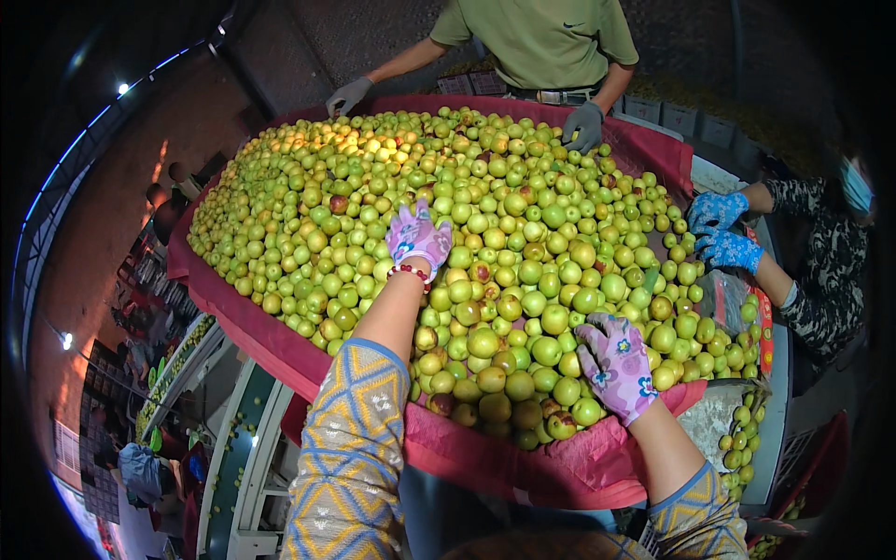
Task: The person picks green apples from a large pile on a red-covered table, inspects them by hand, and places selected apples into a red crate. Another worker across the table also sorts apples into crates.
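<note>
A broad heap of small green and yellow-green fruit (pixel 483 343), some with red-brown patches, fills a table edged with dark pink cloth (pixel 259 343). My left hand (pixel 421 236), in a pink and purple floral glove with a beaded bracelet at the wrist, rests palm down on the fruit near the middle, fingers spread. At the near right side of the heap, my right hand (pixel 617 364), in a matching glove, lies against the fruit with its fingers bent; whether it grips any is hidden.
Across the table, a co-worker's grey-gloved hands (pixel 584 127) touch the heap. Another person's blue-gloved hands (pixel 728 250) are at the right edge beside a plastic bag (pixel 726 301). Fruit lies in a metal chute (pixel 714 420) at near right. Conveyors (pixel 241 448) run at lower left.
</note>
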Tool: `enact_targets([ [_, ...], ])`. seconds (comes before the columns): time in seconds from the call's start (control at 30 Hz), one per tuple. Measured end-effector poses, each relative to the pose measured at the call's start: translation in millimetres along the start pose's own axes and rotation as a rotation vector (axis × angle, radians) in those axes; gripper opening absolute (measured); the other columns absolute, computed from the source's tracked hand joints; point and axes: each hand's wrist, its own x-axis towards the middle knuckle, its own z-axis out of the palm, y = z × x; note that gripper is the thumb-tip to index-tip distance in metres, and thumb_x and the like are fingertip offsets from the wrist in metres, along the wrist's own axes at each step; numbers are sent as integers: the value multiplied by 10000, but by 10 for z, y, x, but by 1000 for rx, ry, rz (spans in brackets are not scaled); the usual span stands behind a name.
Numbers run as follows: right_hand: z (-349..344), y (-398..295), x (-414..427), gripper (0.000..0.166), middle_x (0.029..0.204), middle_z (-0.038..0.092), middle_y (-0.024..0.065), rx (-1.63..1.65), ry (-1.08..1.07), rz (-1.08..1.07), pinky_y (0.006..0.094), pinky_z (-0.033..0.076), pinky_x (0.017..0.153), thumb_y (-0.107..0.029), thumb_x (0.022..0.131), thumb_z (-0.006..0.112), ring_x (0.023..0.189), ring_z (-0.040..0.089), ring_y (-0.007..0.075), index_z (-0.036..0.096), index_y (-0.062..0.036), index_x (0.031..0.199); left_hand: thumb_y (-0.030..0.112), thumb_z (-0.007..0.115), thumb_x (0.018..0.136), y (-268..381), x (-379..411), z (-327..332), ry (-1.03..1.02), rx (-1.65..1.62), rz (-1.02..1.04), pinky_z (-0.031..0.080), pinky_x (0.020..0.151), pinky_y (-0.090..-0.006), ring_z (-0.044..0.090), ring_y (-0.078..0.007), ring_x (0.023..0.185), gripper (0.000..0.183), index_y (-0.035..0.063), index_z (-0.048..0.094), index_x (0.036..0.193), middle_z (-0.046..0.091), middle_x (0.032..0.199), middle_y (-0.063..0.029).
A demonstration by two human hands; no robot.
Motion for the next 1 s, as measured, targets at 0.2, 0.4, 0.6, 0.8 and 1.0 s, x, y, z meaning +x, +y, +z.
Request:
enact_targets([
  [0.2,-24,16,6,309,1214,569,131,9,-12,27,450,434,912,-190,857,629,1059,537,330,652,-87,1147,195,612,865,614,-4,215,29,-15,-34,431,977,-478,548,-327,1151,465,140,520,1318,557,1215,-133],
  [0.4,-14,-27,31,389,1261,544,161,61,-1,47,461,433,931,-172,845,643,1090,531,359,605,-65,1217,2,536,868,987,-253,286,52,-311,216,522,861,-411,624,-314,995,434,138,576,1278,532,1201,-153],
  [0.6,14,23,65,710,1408,434,241,109,247,207,463,380,1084,-165,859,672,1292,445,410,353,-50,1483,283,558,924,1435,-778,-218,-643,-898,461,471,981,-414,624,-325,1095,481,119,476,1369,615,1263,-168],
  [0.8,54,106,-5,561,1332,496,213,357,156,137,431,384,1069,-133,887,650,1253,477,386,440,-26,1395,413,642,856,1176,-1243,-281,-654,-1049,839,485,942,-413,630,-397,1081,869,11,256,1523,638,1159,-286],
  [1.0,-20,81,7,468,1101,531,162,333,66,45,436,515,823,-66,793,648,999,571,357,567,-120,1251,394,597,918,752,-885,-355,-593,-684,877,352,1131,-381,457,-305,1345,526,94,564,1348,508,1430,-150],
])
